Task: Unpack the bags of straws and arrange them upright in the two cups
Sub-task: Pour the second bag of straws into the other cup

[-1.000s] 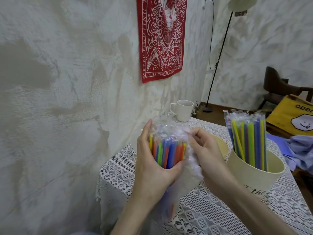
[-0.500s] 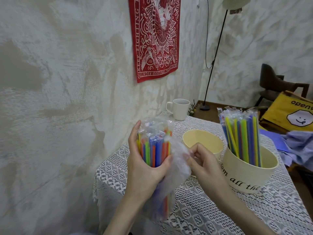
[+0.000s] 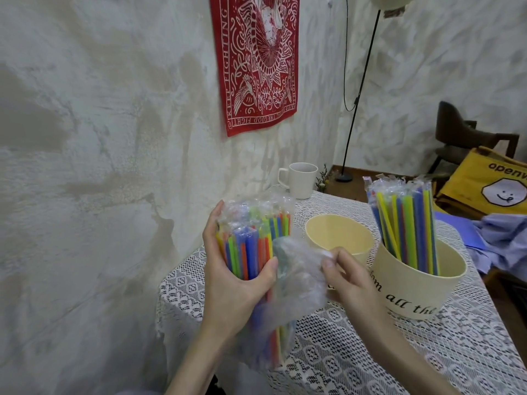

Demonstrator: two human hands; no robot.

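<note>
Fingers (image 3: 212,223) of the left hand (image 3: 236,283) grip a bundle of straws (image 3: 251,246) held upright above the bench (image 3: 356,352), while the right hand (image 3: 348,277) pinches the clear bag (image 3: 296,280) half peeled down the bundle. Behind them, one cup (image 3: 339,232) holds nothing; the lettered cup (image 3: 413,292) just beside it holds wrapped straws (image 3: 405,223) standing upright. A lace cloth covers the bench, with a mug (image 3: 299,179) at the far edge by the plastered wall.

Cream cups: 2 (image 3: 339,238) (image 3: 419,289). White mug (image 3: 302,181): 1. Straw bundles: 2 (image 3: 251,252) (image 3: 405,223). Hands: 2 (image 3: 236,283) (image 3: 350,277).
</note>
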